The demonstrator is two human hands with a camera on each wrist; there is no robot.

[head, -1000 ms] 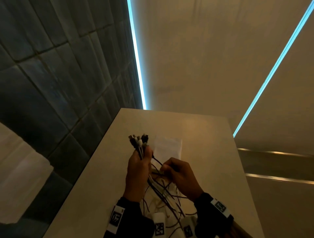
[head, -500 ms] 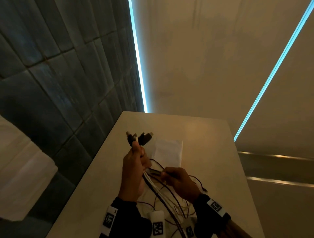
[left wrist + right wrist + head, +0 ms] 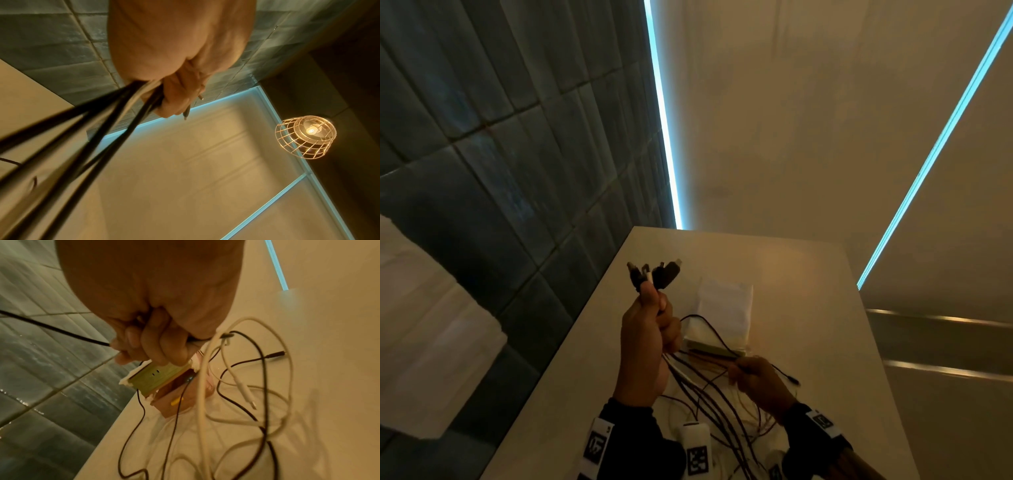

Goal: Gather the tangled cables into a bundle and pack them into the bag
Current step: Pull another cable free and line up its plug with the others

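Above the beige table (image 3: pixel 808 291), our left hand (image 3: pixel 643 346) grips the cables (image 3: pixel 709 407) below their plugs; our right hand (image 3: pixel 760 383) pinches one black strand beside the white bag (image 3: pixel 726 305).

Both forearms are covered by long dark sleeves (image 3: pixel 626 442) reaching the wrists; the left hand (image 3: pixel 643 346) and right hand (image 3: pixel 763 387) are bare, with no gloves; a white band printed with a black square marker (image 3: pixel 596 448) wraps the left cuff; a like white tag with a black marker (image 3: pixel 822 421) sits on the right cuff; two small white camera units (image 3: pixel 697 448), each bearing a black square code, sit by the wrists.
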